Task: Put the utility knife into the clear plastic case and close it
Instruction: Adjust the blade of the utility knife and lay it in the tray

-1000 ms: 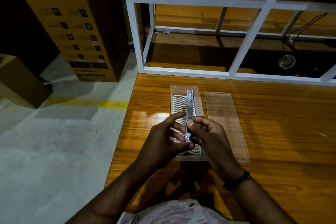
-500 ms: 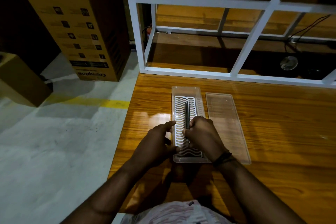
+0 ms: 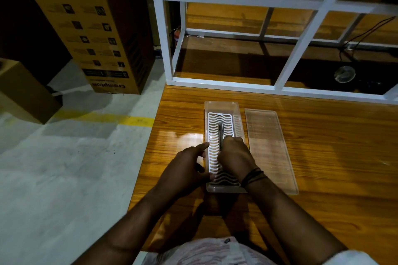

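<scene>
The clear plastic case (image 3: 221, 104) lies lengthwise on the wooden table, with a white wavy grid insert in its bottom. The slim metal utility knife (image 3: 221, 134) lies along the middle of that insert. My right hand (image 3: 234, 158) is inside the case, its fingers closed on the knife's near end, which it hides. My left hand (image 3: 187, 168) rests against the case's left wall, fingers spread, index fingertip on the rim. The flat clear lid (image 3: 269, 148) lies on the table just right of the case.
A white metal frame (image 3: 277, 90) with wooden shelves runs along the table's far edge. The table's left edge (image 3: 148, 157) drops to a grey floor with a yellow line. A tall cardboard box (image 3: 94, 28) and a smaller one (image 3: 19, 92) stand on the floor.
The knife was held upright above the case by both hands; it has come down flat onto the insert. My left hand let go and moved to the case's left wall.
</scene>
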Motion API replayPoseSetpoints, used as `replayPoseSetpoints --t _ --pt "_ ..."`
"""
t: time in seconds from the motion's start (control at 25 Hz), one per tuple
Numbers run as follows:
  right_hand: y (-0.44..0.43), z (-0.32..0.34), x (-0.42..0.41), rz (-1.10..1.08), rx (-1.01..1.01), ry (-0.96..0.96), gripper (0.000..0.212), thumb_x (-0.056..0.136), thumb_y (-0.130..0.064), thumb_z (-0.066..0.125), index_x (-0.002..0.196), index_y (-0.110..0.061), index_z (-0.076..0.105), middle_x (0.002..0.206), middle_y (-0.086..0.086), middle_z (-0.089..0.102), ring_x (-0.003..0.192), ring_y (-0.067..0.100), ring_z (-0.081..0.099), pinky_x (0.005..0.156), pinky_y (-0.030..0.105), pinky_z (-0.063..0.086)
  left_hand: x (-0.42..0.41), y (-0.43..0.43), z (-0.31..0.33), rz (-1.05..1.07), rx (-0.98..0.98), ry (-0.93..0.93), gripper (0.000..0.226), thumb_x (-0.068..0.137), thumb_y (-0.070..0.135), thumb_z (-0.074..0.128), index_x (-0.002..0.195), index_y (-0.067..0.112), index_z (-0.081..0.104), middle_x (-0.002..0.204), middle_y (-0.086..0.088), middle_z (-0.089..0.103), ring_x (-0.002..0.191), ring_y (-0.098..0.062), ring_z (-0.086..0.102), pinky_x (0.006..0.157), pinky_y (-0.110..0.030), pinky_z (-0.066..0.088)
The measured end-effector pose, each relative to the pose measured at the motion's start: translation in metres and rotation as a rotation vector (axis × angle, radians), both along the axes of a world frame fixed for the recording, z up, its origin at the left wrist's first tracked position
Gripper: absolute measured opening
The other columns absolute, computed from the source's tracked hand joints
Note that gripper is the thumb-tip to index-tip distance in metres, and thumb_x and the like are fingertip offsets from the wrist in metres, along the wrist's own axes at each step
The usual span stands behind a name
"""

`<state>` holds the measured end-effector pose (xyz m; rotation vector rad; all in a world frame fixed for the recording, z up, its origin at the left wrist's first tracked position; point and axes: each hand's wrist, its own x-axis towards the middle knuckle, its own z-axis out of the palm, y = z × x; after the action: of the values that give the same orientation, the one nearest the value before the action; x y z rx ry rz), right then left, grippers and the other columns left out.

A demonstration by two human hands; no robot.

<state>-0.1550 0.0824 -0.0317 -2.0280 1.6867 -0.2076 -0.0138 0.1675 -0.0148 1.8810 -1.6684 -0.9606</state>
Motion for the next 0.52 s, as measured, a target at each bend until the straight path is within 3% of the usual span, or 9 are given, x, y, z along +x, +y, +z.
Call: replayPoseSetpoints --t 0.36,0.52 --pt "0.009 0.0 -0.002 0.021 -0.011 0.067 0.017 0.085 -0.008 0.06 0.102 -0.003 0.061 0.116 0.021 0.061 0.107 0.039 0.063 0.085 0.037 0.05 -0.002 0.001 0.001 -0.009 0.004 0.001 0.095 0.076 0.027 0.088 0.156 0.034 0.035 0.134 0.008 0.063 0.089 -0.007 0.071 0.08 -0.027 0.058" --pt "0.014 -0.001 -0.013 0.073 -0.165 0.046 0.012 0.084 -0.011 0.06 0.093 -0.003 0.062 0.104 0.022 0.065 0.096 0.043 0.064 0.077 0.039 0.05 -0.002 0.0 0.0 -0.002 0.008 0.001 0.095 0.076 0.029 0.089 0.155 0.034 0.037 0.131 0.009 0.065 0.088 -0.006 0.071 0.08 -0.028 0.059"
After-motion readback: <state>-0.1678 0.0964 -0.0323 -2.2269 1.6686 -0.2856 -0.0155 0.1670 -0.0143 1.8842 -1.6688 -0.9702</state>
